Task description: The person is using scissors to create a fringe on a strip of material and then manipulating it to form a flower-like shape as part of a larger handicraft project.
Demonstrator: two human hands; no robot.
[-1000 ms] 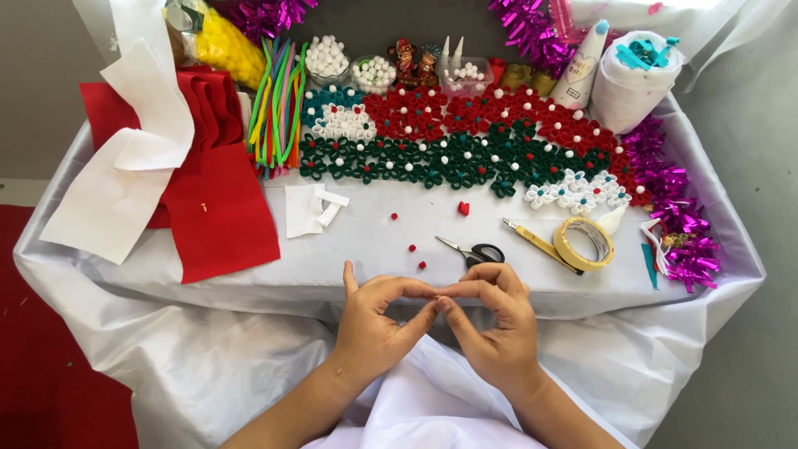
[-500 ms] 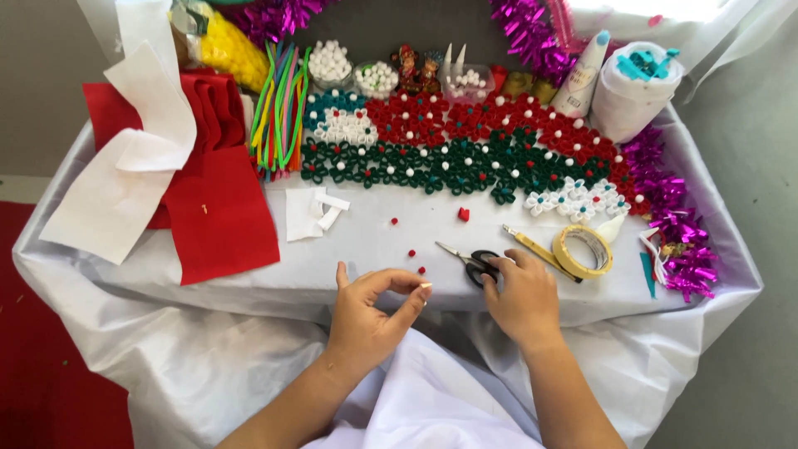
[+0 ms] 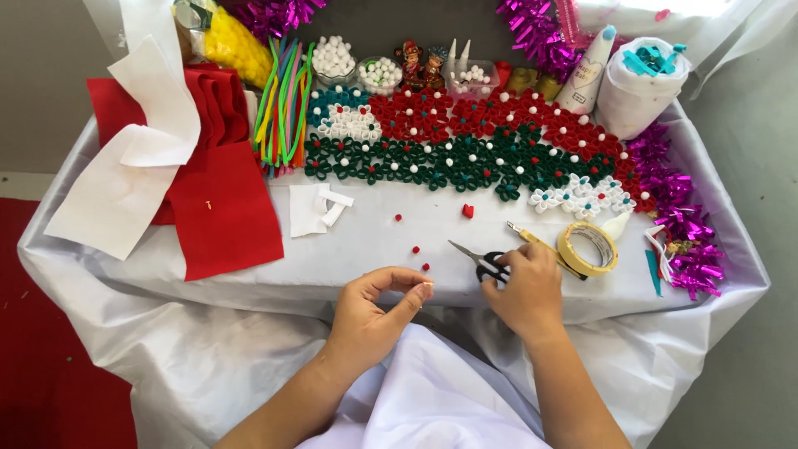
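a table under a white cloth (image 3: 391, 249) fills the view. across its far side lies a broad spread of folded paper flowers (image 3: 465, 145) in red, green, white and teal, with purple tinsel (image 3: 673, 216) trailing down the right edge. at the left lie red felt (image 3: 224, 208) and white felt (image 3: 108, 191) sheets, and beside them a bundle of coloured pipe cleaners (image 3: 283, 104). near the right front sits a roll of tape (image 3: 588, 248), and a few tiny red beads (image 3: 416, 249) lie loose on the cloth.

the right hand (image 3: 524, 287) rests over the black handles of the scissors (image 3: 474, 256) at the front edge of the table, just left of the tape; the fingers curl over the loops, though whether they are through them cannot be told. the scissors lie flat, long axis slanting from lower right to upper left, blades closed and tips pointing up-left toward the beads, handles toward the person.

the left hand (image 3: 374, 312) is raised just off the table edge, thumb and forefinger pinched together on something too small to make out, other fingers loosely bent.

to do this pick-up well, i judge the thumb and a finger should seat fully in the loops before lifting, with the tips kept pointing away from the pinching hand.
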